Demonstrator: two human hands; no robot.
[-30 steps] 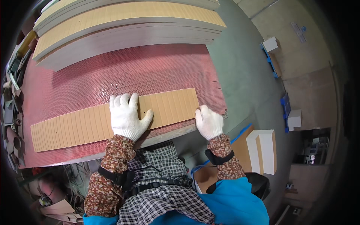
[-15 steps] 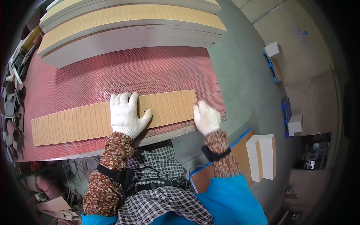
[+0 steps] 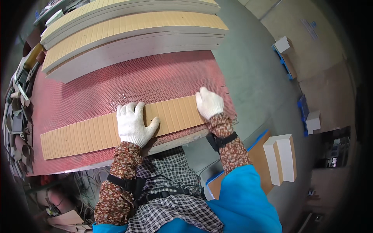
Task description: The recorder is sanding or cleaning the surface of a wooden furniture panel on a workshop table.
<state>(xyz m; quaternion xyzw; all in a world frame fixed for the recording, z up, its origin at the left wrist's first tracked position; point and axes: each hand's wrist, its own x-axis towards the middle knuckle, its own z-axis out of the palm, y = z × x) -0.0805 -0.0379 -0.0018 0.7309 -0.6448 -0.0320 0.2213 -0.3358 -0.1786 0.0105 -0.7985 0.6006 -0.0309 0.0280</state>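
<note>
A long, flat tan panel (image 3: 83, 137) with grooves across its face lies on the red, textured tabletop (image 3: 89, 99), along the near edge. Spread over its middle, my left hand (image 3: 133, 123) in a white knit glove presses flat with the thumb out to the right. My gloved right hand (image 3: 210, 103) is closed at the panel's right end, by the far corner. Whatever its curled fingers may hold is hidden.
At the table's far side stand stacks of like panels (image 3: 134, 42) with white edges. Right of the table, white-sided pieces (image 3: 285, 157) rest on a brown board (image 3: 259, 160). Assorted clutter (image 3: 19, 120) lines the left side; cables (image 3: 88, 180) hang below the table.
My right hand has moved away from me along the panel's right end, from beside its middle to the far corner, still closed. The left hand stays on the panel; the whole view has shifted slightly.
</note>
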